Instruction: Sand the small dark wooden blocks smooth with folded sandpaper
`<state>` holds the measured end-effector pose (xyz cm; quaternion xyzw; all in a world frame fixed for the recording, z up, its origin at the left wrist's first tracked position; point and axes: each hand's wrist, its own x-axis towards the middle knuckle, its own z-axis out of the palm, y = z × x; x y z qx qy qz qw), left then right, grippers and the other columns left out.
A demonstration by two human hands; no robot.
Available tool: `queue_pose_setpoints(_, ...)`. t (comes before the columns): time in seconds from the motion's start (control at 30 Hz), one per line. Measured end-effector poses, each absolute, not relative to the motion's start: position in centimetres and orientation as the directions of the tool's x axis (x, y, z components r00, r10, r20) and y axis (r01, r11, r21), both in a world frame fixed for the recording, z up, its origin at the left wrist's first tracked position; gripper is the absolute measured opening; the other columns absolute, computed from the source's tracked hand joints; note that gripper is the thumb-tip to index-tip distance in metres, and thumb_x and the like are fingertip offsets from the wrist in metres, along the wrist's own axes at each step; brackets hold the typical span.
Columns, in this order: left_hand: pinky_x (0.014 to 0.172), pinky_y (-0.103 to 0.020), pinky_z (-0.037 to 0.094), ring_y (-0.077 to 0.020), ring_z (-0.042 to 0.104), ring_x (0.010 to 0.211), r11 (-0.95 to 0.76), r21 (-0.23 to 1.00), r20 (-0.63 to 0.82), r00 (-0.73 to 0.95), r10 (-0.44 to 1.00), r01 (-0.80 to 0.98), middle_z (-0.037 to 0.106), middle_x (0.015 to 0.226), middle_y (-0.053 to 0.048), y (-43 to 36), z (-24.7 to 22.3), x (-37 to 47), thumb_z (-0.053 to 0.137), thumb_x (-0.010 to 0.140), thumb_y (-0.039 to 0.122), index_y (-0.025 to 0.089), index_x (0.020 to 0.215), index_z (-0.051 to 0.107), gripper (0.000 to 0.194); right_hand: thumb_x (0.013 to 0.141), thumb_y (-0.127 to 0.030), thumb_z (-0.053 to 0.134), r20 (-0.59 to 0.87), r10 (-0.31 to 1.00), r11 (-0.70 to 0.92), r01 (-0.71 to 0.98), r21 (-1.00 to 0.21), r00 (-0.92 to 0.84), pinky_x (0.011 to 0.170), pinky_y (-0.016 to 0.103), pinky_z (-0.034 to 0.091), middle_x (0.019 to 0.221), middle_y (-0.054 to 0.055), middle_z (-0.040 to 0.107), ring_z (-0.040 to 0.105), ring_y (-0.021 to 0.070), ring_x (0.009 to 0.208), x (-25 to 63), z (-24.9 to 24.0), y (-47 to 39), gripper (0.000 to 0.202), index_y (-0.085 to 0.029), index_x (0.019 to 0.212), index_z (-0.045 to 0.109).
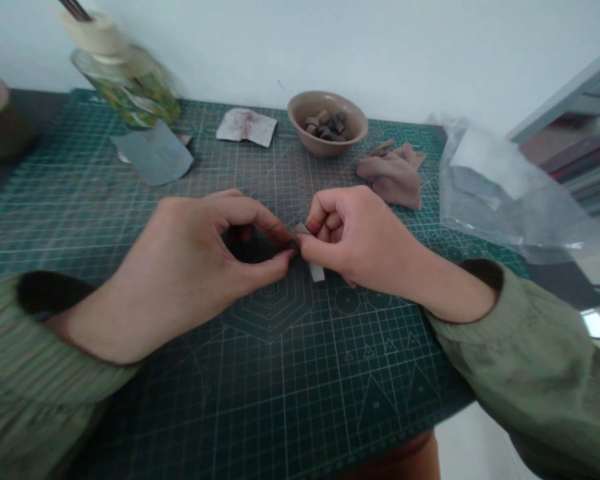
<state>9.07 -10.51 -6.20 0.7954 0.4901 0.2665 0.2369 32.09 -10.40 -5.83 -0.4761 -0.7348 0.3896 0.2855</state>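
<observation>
Mat's near edge [390,439] lies well off the right hand [360,230] (strip [317,272] pinched).

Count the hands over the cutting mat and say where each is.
2: the left hand is just left of the pale strip; the right hand pinches it, over the mat.

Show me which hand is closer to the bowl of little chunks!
Right. The right hand is in front of the bowl; the left hand is farther off, to its front left.

Green gridded mat [290,393], bowl [325,148], crumpled cloth [395,179]
</observation>
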Motion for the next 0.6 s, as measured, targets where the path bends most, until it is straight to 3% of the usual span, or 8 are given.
queue_pose_setpoints(0.27,0.074,-0.035,0.050,-0.0200,0.074,0.082,-0.420,0.615,0.205,0.378,0.903,0.667,0.084,0.093,0.003,-10.62,-6.25,9.10,0.079,0.086,0.043,0.031,0.098,0.089,0.020,0.090,-0.014,0.075,0.069,0.909,0.271,0.458,-0.846,-0.410,0.054,0.024,0.045,0.070,-0.001,0.074,0.072,0.0142,0.066,32.28,-5.94,-10.33,0.019,-0.022,0.081,0.060)
queue_pose_setpoints(0.6,0.063,-0.028,0.042,-0.0124,0.064,0.066,-0.515,0.545,0.302,0.418,0.857,0.662,0.078,0.079,0.009,-10.11,-6.91,8.58,0.091,0.089,0.042,0.028,0.101,0.090,0.019,0.090,-0.011,0.075,-0.001,0.935,0.194,0.514,-0.836,-0.355,0.049,0.026,0.046,0.063,-0.004,0.073,0.071,0.0151,0.057,31.86,-5.13,-10.61,0.026,-0.026,0.079,0.056)
